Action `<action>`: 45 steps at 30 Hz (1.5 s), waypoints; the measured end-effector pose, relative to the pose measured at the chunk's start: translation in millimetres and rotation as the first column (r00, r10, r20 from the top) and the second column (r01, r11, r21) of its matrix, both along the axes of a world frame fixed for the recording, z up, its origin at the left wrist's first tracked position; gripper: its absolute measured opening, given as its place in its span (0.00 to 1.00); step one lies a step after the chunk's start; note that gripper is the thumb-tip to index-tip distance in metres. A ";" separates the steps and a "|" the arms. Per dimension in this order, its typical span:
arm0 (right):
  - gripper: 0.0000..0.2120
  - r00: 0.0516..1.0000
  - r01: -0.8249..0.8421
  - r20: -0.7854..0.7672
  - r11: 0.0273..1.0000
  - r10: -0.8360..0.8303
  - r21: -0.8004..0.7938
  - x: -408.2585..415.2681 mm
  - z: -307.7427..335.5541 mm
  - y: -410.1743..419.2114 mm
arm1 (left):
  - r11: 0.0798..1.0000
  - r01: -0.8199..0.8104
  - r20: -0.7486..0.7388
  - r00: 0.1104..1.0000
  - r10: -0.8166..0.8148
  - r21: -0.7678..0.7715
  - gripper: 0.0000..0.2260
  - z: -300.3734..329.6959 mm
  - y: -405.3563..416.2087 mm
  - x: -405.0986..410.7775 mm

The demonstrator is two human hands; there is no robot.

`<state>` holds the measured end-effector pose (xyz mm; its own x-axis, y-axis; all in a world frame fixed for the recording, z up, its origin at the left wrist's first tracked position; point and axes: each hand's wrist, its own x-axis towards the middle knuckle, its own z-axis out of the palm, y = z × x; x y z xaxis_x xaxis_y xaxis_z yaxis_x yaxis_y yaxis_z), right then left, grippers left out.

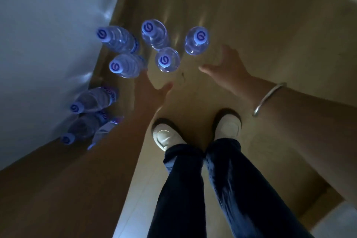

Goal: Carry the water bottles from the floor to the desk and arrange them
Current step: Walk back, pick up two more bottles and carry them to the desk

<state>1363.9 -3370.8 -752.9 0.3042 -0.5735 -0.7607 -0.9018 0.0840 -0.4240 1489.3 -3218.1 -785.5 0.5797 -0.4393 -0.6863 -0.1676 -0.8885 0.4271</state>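
- I have both hands reaching down over the floor (251,15); my left hand (154,91) is spread open and holds nothing, its fingers partly hidden behind the nearest water bottle (125,65).
- My right hand (226,67) is also open and empty, just beside the bottle on the right (197,40), not touching it as far as I can tell.
- The water bottles are all on the floor, none on a desk: five stand upright in a loose cluster ahead of my shoes (166,135), and more (92,100) sit against the white wall (38,44) to my left.
- The bottles stand close together, so I judge a wide-open hand could knock a neighbour over while closing on one.
- The middle bottle (167,60) sits between my two hands; both going for it would collide.
- The light is dim and the clear plastic blurs, so I could misjudge where a cap is and grip too high.
- A smooth bottle may slip from a loose grasp.
- The bangle (268,98) on my right wrist could clip a cap.
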 end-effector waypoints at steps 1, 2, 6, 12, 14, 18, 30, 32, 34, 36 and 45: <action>0.34 0.999 0.000 0.044 0.998 0.003 -0.055 4.6 -16.2 -7.8 | 0.999 -0.026 0.000 1.000 0.026 -0.048 0.42 -17.2 -7.2 1.6; 0.35 0.995 -0.006 0.094 0.995 0.015 -0.095 9.4 -29.2 -14.0 | 0.994 -0.065 -0.020 0.998 0.064 -0.093 0.45 -31.6 -12.9 3.8; 0.55 0.962 -0.063 0.252 0.986 0.102 -0.156 19.1 -78.9 -30.4 | 0.957 -0.194 -0.083 0.980 0.180 -0.216 0.48 -65.5 -25.3 7.5; 0.28 0.945 -0.127 0.288 0.986 0.154 -0.109 46.2 -75.2 -44.0 | 0.893 -0.310 -0.162 0.949 0.270 -0.325 0.33 -60.5 -43.8 7.6; 0.22 0.941 -0.151 0.288 0.982 0.177 -0.111 46.8 -71.5 -44.6 | 0.890 -0.308 -0.150 0.950 0.272 -0.335 0.32 -55.9 -39.7 4.5; 0.19 0.946 -0.170 0.252 0.974 0.204 -0.152 34.6 -47.3 -28.0 | 0.917 -0.309 -0.135 0.950 0.283 -0.251 0.35 -31.6 -17.8 2.6; 0.31 0.839 -0.450 0.284 0.885 0.465 -0.119 -3.1 146.2 50.0 | 0.835 -0.543 -0.136 0.837 0.529 -0.088 0.33 170.7 69.5 -51.1; 0.28 0.793 -0.506 0.326 0.854 0.515 -0.117 -5.9 187.8 56.8 | 0.775 -0.623 -0.119 0.782 0.612 -0.107 0.38 216.5 86.9 -67.6; 0.26 0.745 -0.547 0.377 0.828 0.550 -0.127 -5.6 233.1 63.6 | 0.725 -0.675 -0.082 0.737 0.671 -0.133 0.36 264.7 104.2 -83.1; 0.27 0.698 -0.575 0.412 0.801 0.585 -0.163 -5.6 278.5 69.4 | 0.681 -0.719 -0.053 0.692 0.720 -0.140 0.29 311.1 118.6 -99.3; 0.25 0.397 -0.738 0.481 0.583 0.782 -0.340 -18.5 464.6 128.9 | 0.392 -0.856 0.038 0.403 0.914 -0.337 0.24 482.0 184.5 -187.1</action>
